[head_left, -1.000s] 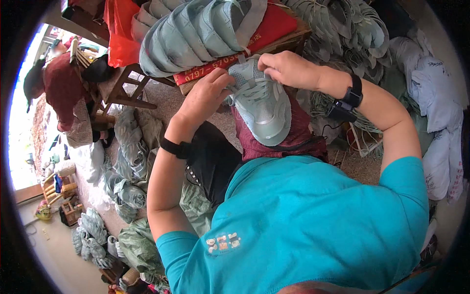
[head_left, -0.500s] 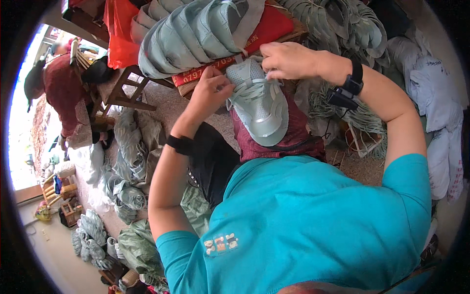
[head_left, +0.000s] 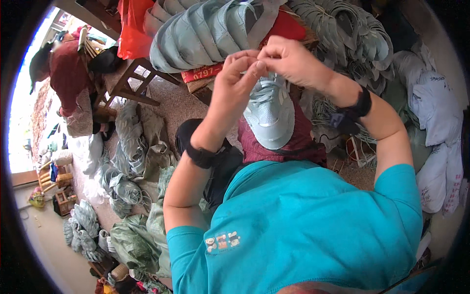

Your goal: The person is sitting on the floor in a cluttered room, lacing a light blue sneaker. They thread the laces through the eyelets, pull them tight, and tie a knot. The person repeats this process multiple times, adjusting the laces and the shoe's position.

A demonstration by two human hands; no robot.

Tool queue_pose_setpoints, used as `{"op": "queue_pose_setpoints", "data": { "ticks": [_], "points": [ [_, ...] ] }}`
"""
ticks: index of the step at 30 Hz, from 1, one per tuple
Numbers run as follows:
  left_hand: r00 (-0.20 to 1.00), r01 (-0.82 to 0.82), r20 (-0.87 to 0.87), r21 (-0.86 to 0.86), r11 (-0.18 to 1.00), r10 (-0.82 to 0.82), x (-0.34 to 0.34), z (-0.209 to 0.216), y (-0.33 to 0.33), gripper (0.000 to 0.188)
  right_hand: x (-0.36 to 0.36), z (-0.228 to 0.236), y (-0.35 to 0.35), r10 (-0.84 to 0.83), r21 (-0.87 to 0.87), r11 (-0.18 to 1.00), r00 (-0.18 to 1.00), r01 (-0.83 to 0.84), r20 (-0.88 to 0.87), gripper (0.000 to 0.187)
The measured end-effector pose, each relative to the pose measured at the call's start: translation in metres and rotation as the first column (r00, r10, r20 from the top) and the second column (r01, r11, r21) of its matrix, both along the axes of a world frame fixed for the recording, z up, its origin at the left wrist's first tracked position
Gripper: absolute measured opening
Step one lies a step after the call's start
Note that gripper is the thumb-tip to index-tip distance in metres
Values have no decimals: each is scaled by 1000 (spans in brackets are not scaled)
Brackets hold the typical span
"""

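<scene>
A pale grey-green shoe upper [head_left: 270, 120] rests on the dark red cloth [head_left: 304, 132] over my lap, its toe pointing toward me. Laces [head_left: 267, 93] cross its front. Above its upper end, my left hand [head_left: 240, 73] and my right hand [head_left: 289, 61] meet with their fingertips pinched together. Whatever lies between the fingers is too small and hidden to make out. Both hands cover the tongue end of the shoe. Just beyond them, a nested row of similar uppers [head_left: 205, 36] lies on a low wooden stand with a red printed sheet [head_left: 203, 73].
Bundled uppers [head_left: 347, 29] hang at the far right, above pale laces [head_left: 318, 115]. White sacks [head_left: 433, 108] line the right side. On the left are a wooden stool [head_left: 129, 83], a red bag [head_left: 133, 29], heaped uppers [head_left: 129, 132] and another person [head_left: 71, 73] bending.
My hands have come together from either side of the shoe and now meet above its upper end. The view has shifted slightly, and the shoe appears a little farther right.
</scene>
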State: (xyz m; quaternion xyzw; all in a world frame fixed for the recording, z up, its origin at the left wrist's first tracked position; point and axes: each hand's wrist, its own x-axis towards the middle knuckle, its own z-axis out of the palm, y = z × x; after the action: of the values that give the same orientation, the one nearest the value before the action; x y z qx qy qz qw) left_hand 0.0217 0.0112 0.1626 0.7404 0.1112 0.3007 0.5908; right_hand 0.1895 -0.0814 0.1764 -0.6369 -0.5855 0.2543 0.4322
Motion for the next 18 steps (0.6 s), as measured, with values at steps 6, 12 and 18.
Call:
{"op": "queue_pose_setpoints", "data": {
  "ticks": [6,12,18],
  "points": [
    [981,189,75,-142,972,-180,-16,66,-4,20,-14,58,-5,222,264,956,903,-128,-367,23],
    [905,350,294,-103,931,-308,-29,96,-8,21,-9,48,23,510,283,859,661,-427,-550,34],
    [920,110,379,-497,861,101,-31,54,16,24,-16,6,39,313,93,933,660,-347,-683,31]
  ]
}}
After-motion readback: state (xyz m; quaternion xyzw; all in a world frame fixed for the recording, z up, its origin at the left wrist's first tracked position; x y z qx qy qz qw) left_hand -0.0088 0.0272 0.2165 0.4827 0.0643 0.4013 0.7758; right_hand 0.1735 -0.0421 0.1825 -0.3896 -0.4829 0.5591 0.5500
